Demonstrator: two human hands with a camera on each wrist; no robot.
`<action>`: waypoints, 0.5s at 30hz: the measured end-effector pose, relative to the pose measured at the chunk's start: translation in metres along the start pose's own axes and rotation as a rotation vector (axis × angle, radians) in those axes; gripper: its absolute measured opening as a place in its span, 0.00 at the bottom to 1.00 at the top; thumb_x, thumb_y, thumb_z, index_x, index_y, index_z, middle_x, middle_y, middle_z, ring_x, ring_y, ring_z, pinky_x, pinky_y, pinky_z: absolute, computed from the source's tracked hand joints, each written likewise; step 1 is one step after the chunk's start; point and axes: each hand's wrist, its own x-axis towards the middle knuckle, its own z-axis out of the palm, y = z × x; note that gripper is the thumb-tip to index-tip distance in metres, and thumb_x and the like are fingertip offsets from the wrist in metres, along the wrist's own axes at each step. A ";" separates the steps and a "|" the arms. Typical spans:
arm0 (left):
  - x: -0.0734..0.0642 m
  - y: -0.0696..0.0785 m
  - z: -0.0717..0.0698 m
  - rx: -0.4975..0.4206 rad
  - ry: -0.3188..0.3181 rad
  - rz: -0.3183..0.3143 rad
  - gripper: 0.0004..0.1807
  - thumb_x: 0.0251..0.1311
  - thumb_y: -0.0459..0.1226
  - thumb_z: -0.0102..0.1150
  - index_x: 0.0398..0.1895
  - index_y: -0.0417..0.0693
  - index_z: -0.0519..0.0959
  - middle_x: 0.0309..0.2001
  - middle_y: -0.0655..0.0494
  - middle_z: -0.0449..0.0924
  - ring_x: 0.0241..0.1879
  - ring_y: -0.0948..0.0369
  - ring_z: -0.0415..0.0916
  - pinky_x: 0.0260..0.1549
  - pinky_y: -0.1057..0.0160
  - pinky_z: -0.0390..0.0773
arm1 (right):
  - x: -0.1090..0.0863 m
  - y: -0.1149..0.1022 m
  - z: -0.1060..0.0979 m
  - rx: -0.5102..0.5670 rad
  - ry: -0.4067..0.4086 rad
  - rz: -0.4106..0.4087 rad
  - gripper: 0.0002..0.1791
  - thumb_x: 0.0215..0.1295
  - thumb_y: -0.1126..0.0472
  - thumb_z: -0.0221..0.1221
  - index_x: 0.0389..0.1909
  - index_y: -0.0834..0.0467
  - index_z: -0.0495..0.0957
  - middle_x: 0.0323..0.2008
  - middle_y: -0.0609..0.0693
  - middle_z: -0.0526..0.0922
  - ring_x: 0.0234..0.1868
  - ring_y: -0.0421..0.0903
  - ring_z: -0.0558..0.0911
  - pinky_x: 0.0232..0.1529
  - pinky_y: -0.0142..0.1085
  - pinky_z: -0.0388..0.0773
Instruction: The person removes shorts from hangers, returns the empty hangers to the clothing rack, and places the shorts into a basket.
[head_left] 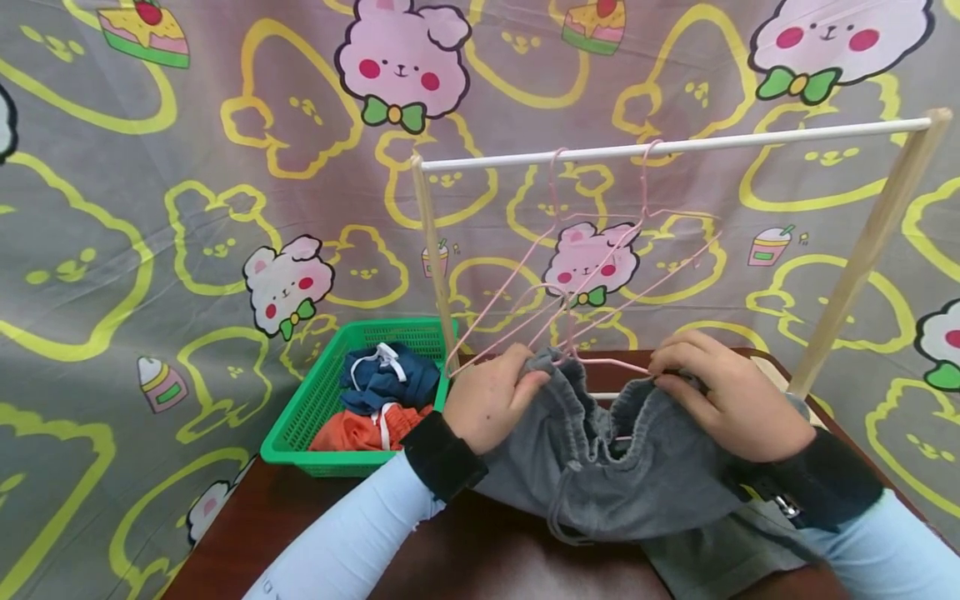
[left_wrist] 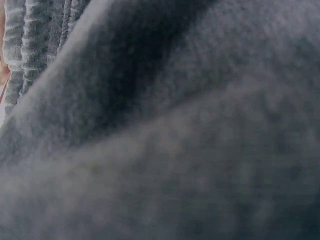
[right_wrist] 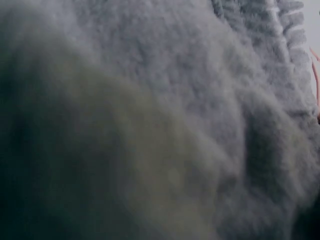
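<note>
Grey drawstring pants [head_left: 622,500] hang between the two hands, with the gathered elastic waistband on top and a cord dangling at the front. My left hand [head_left: 491,396] pinches the waistband's left side between thumb and fingers. At the other side, my right hand [head_left: 731,396] pinches the waistband's edge beside one end of a pink hanger [head_left: 611,362]. That hanger stands at the waist opening, its lower part hidden by the cloth. Blurred grey fabric [left_wrist: 165,150] fills most of the left wrist view, and similar fabric [right_wrist: 165,125] covers the right wrist view.
Behind the hands stands a wooden rack with a white rod [head_left: 720,143], from which two pink hangers [head_left: 643,187] hang. On the left, a green basket [head_left: 277,446] holds a dark blue garment [head_left: 401,383] and an orange garment [head_left: 352,432]. The brown table [head_left: 255,533] lies beneath.
</note>
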 end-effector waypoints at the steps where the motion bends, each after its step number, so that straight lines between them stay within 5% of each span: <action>1: 0.000 -0.001 -0.001 -0.011 0.001 -0.006 0.16 0.74 0.50 0.53 0.47 0.47 0.74 0.21 0.60 0.67 0.19 0.63 0.68 0.19 0.64 0.66 | -0.001 0.000 -0.001 -0.026 -0.002 0.001 0.22 0.51 0.72 0.73 0.43 0.49 0.80 0.46 0.40 0.77 0.47 0.37 0.76 0.47 0.30 0.72; 9: -0.002 -0.006 -0.006 -0.077 -0.008 -0.053 0.16 0.75 0.51 0.52 0.48 0.48 0.75 0.27 0.59 0.72 0.24 0.61 0.72 0.25 0.62 0.71 | -0.005 0.011 -0.009 -0.126 -0.081 -0.032 0.18 0.54 0.66 0.73 0.41 0.49 0.78 0.40 0.39 0.76 0.40 0.38 0.76 0.40 0.37 0.77; 15: -0.001 -0.008 -0.010 -0.107 0.010 -0.062 0.14 0.75 0.49 0.52 0.46 0.48 0.74 0.22 0.59 0.69 0.20 0.62 0.70 0.20 0.63 0.68 | -0.007 0.017 -0.014 -0.195 -0.103 0.080 0.22 0.50 0.67 0.74 0.43 0.52 0.76 0.39 0.46 0.79 0.40 0.44 0.77 0.38 0.48 0.79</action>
